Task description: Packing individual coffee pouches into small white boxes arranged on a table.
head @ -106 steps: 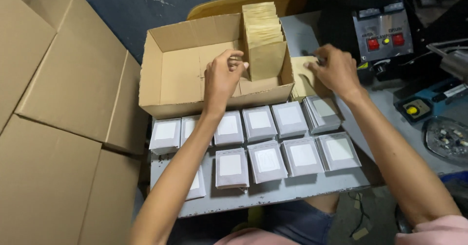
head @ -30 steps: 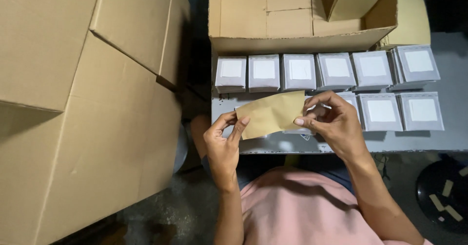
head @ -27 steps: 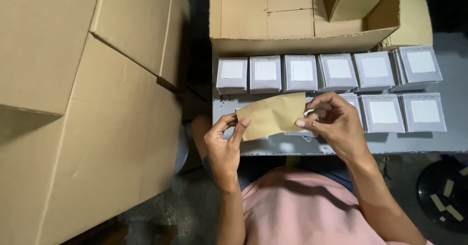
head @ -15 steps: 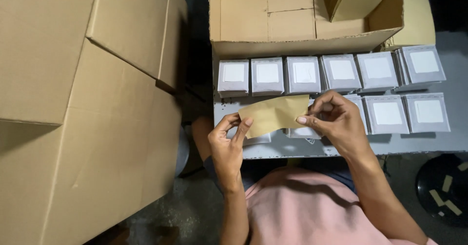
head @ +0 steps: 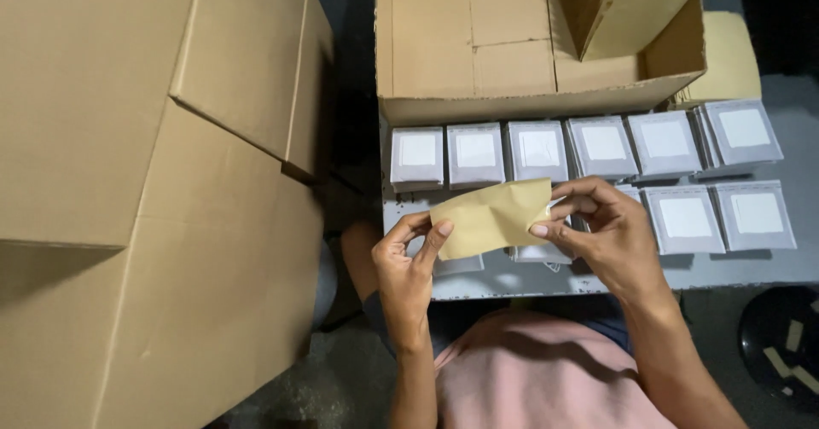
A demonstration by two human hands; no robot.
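I hold the small brown paper envelope (head: pixel 493 217) pinched at its ends, left hand (head: pixel 408 267) low and right hand (head: pixel 607 233) high, above the grey packets (head: pixel 537 149), and judge that light, even fingertip pressure would avoid creasing it.

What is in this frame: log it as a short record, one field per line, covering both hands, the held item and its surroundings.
held item: flat tan paper envelope, held level above the table edge
left hand: left hand pinches the envelope's left end
right hand: right hand pinches the envelope's right end with the fingertips
table: grey table with rows of small grey packets, each bearing a white label
behind the packets: open cardboard box, lying on its side
left of view: large cardboard cartons
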